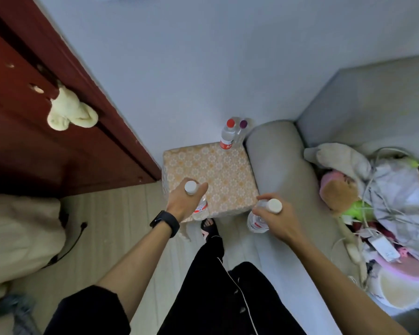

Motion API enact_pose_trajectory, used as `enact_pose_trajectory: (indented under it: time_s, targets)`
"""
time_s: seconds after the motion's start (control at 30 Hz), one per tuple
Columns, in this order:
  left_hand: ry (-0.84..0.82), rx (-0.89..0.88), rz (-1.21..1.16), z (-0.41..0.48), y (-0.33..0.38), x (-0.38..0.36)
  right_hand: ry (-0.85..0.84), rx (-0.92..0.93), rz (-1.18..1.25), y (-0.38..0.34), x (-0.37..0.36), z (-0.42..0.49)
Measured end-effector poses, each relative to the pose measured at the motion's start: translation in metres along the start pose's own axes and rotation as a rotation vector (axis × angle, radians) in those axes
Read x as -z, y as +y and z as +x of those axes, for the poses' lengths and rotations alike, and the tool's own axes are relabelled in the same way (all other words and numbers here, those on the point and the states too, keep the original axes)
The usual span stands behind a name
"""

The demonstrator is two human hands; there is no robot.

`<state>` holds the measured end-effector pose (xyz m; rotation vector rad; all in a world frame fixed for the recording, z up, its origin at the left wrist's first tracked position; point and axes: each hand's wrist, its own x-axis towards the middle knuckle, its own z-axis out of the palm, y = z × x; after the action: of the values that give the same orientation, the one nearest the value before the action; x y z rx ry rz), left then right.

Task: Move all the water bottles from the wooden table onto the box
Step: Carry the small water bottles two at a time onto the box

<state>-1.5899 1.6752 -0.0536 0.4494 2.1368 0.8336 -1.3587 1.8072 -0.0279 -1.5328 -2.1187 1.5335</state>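
Note:
A box covered in orange flowered paper stands on the floor against the wall. My left hand grips a clear white-capped water bottle by its neck, over the box's near left corner. My right hand holds a second white-capped water bottle by the neck, just off the box's near right corner, above the floor. On the box's far right corner stand a red-capped bottle and, right behind it, a purple-capped bottle. The wooden table is not in view.
A grey sofa borders the box on the right, piled with a plush toy, clothes and cables. A dark red door with a cloth on its handle is at left. My legs and sandalled foot are just before the box.

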Motion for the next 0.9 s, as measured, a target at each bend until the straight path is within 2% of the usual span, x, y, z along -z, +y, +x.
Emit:
enact_pose_trajectory:
  time_s: [0.27, 0.37, 0.57, 0.9]
  targets:
    - [-0.101, 0.055, 0.047, 0.103, 0.029, -0.037, -0.101, -0.084, -0.074, -0.005, -0.003, 0.122]
    - [-0.12, 0.087, 0.026, 0.123, 0.028, -0.053, -0.121, -0.105, -0.123, 0.0, -0.008, 0.163]
    - [-0.15, 0.17, -0.05, 0.148, 0.024, -0.083, -0.267, -0.142, -0.208, 0.012, -0.016, 0.22]
    - [-0.069, 0.233, -0.146, 0.181, -0.003, -0.147, -0.297, -0.209, -0.122, 0.069, -0.034, 0.263]
